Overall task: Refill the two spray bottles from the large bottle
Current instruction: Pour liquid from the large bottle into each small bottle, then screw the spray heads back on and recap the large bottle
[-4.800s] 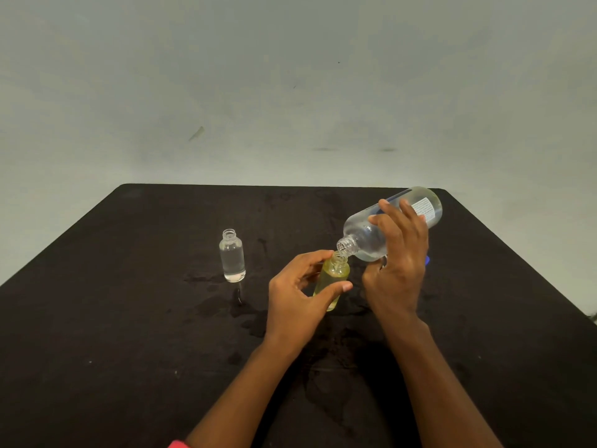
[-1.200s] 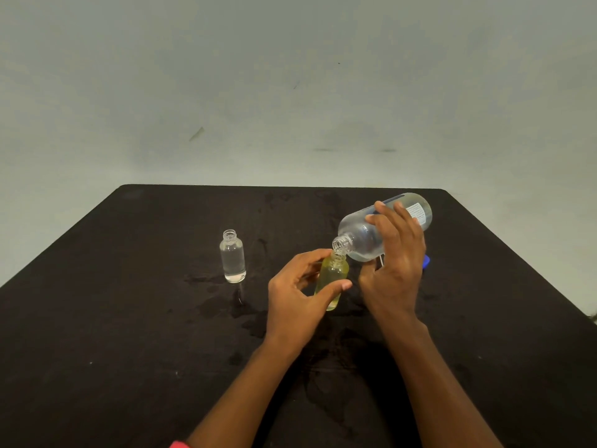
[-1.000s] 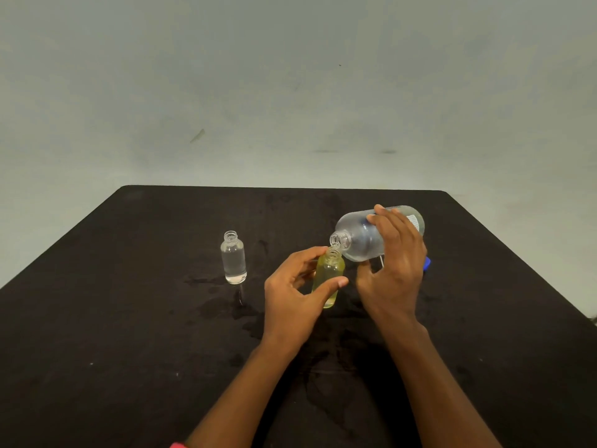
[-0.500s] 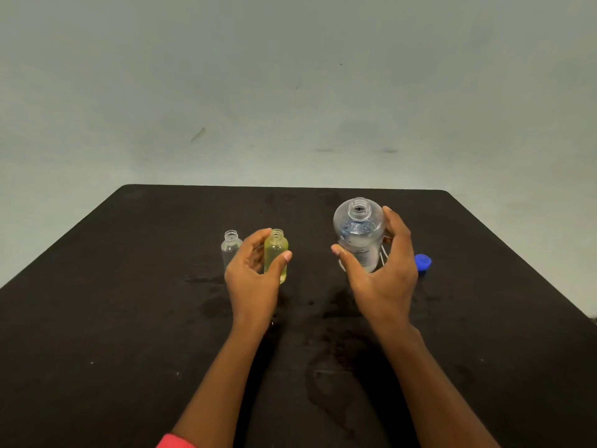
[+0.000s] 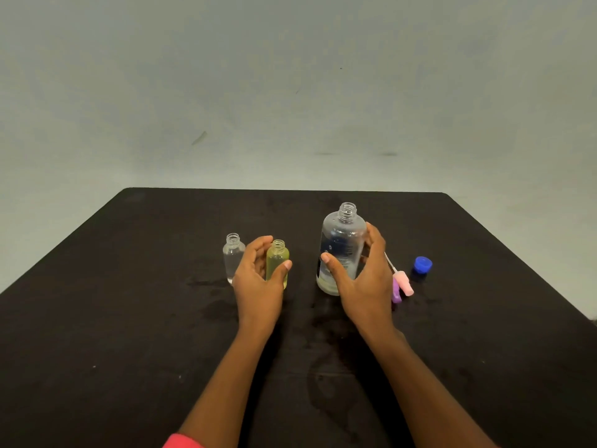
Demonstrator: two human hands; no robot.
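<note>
— On the black table point(image 5: 129, 318), just right of centre, which way does the large bottle point(image 5: 342, 250) point?

— Straight up. Its long axis is vertical, its base is flat on the tabletop, and its threaded neck is at the top with no cap on it.

— And the right hand point(image 5: 361, 282)?

— It's wrapped round that bottle from the near side, thumb across the front over the label and fingers curled round the right flank.

— The two small ones?

— Both upright as well, necks up and uncapped, left of the large bottle and apart from it. The left hand point(image 5: 258, 286) grips the yellow spray bottle point(image 5: 277, 260), thumb on its near right side and fingers curled behind. The clear spray bottle point(image 5: 233, 257) stands just beside it on the left. Whether the knuckles touch it, I cannot tell.

— So the hands are apart?

— Yes, each on its own bottle.

— Anything further right?

— A blue cap point(image 5: 422, 265) sits well right of the large bottle. Between them lie a pink spray head point(image 5: 405, 284) and a purple spray head point(image 5: 396, 295), side by side. The pink one's thin tube points away, toward the large bottle. Wet patches point(image 5: 213, 313) darken the cloth near the wrists.
</note>
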